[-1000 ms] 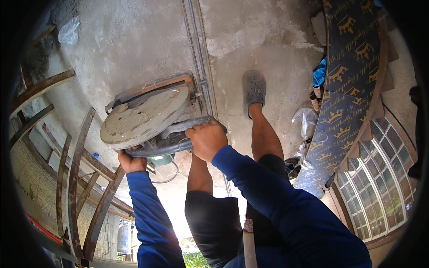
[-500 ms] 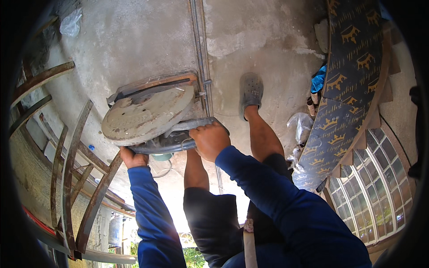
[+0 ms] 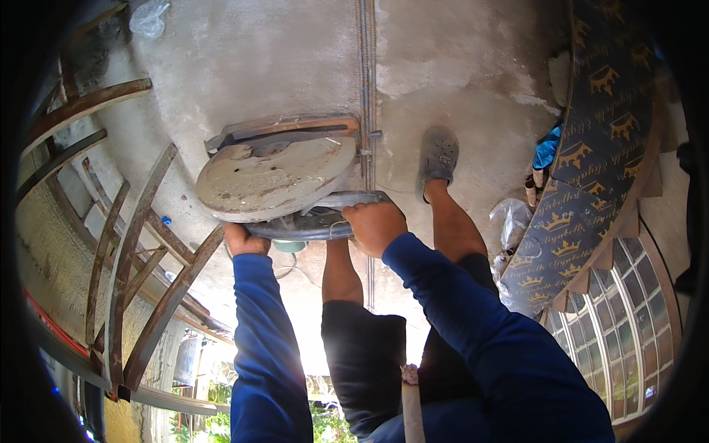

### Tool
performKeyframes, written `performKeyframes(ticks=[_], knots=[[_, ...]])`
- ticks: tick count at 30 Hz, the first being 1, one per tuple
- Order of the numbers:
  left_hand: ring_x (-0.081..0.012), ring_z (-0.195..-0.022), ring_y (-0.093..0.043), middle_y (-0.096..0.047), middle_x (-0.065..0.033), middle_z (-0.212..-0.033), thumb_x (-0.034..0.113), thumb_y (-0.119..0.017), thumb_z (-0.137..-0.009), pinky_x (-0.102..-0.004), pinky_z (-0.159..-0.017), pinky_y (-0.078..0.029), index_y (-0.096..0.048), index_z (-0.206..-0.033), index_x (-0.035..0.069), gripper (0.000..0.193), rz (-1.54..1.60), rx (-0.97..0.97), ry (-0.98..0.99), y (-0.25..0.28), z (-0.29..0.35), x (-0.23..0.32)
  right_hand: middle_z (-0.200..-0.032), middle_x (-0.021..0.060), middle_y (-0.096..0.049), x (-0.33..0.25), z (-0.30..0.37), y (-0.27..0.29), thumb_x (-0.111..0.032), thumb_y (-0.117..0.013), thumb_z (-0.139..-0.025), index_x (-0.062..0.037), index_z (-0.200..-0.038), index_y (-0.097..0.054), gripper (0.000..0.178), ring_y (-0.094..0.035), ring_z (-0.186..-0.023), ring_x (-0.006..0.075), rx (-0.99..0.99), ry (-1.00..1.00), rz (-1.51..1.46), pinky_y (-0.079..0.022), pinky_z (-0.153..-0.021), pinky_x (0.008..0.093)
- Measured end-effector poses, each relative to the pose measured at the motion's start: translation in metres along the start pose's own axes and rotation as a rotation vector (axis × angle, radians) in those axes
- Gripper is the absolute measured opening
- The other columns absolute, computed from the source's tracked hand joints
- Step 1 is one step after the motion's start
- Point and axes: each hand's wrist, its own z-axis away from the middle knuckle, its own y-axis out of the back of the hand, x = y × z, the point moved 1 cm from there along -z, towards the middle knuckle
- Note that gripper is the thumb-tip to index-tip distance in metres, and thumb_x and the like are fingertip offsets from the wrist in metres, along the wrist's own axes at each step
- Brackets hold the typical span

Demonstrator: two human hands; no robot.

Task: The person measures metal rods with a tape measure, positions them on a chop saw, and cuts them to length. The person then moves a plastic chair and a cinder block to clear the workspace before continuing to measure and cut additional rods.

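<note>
A round, worn grey-beige disc (image 3: 277, 177) with small holes and rust marks lies tilted in front of me, left of centre. Along its near side runs a dark curved frame (image 3: 306, 228). My left hand (image 3: 246, 241) is closed on the frame's left end, under the disc's near edge, its fingertips hidden. Farther right, my right hand (image 3: 374, 224) wraps round the frame's right part, knuckles up. Behind the disc a dark, rust-edged part (image 3: 295, 127) shows. Partly hidden below the frame is a small greenish round thing (image 3: 289, 246).
Rusty metal framework (image 3: 151, 273) stands close on the left. Thin bars (image 3: 367, 81) run along the concrete floor (image 3: 458, 66). On the right are a dark sheet with gold crowns (image 3: 569, 214), a clear plastic bag (image 3: 511, 221) and a window grille (image 3: 617, 317). My foot wears a grey clog (image 3: 439, 155).
The whole view has shifted, so the scene sits farther right in the picture. Both hands keep their hold on the frame, and the disc looks slightly more level.
</note>
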Motion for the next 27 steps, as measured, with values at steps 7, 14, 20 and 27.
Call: performKeyframes(ticks=[7, 14, 20, 27], knots=[[-0.0315, -0.118, -0.063, -0.064, -0.0132, -0.134, 0.035, -0.050, -0.104, -0.0505, -0.104, -0.050, -0.062, -0.132, 0.007, 0.041, 0.055, 0.069, -0.054, 0.012, -0.008, -0.002, -0.092, 0.0142, -0.074, -0.001, -0.005, 0.010, -0.020, -0.071, -0.078, -0.0077, -0.100, -0.071, 0.025, -0.073, -0.086, 0.0335, -0.055, 0.014, -0.017, -0.058, -0.075, 0.0455], [-0.0286, -0.104, -0.067, -0.067, -0.0133, -0.126, 0.030, -0.048, -0.104, -0.0453, -0.091, -0.057, -0.060, -0.131, 0.007, 0.037, 0.092, -0.243, 0.065, 0.037, -0.026, 0.005, -0.091, 0.0151, -0.075, 0.002, -0.003, -0.003, -0.018, -0.070, -0.079, -0.0079, -0.099, -0.072, 0.022, -0.073, -0.086, 0.0335, -0.088, -0.017, -0.019, -0.058, -0.076, 0.0451], [-0.0255, -0.118, -0.064, -0.066, -0.0079, -0.134, 0.029, -0.050, -0.104, -0.0398, -0.102, -0.052, -0.061, -0.136, 0.011, 0.038, 0.036, -0.001, -0.019, 0.047, -0.039, -0.005, -0.099, 0.0167, -0.072, 0.007, -0.006, -0.008, -0.025, -0.076, -0.078, -0.0071, -0.108, -0.064, 0.037, -0.071, -0.088, 0.0343, -0.032, 0.094, 0.066, -0.057, -0.075, 0.0466], [-0.0113, -0.052, -0.046, -0.052, 0.0040, -0.064, 0.027, -0.053, -0.103, -0.0271, -0.048, -0.040, -0.062, -0.089, 0.015, 0.021, 0.136, 0.112, -0.110, 0.030, -0.033, -0.016, -0.093, 0.0209, -0.071, 0.013, -0.014, 0.001, -0.026, -0.078, -0.081, -0.0059, -0.109, -0.053, 0.043, -0.071, -0.087, 0.0403, -0.224, 0.215, 0.219, -0.056, -0.076, 0.0499]])
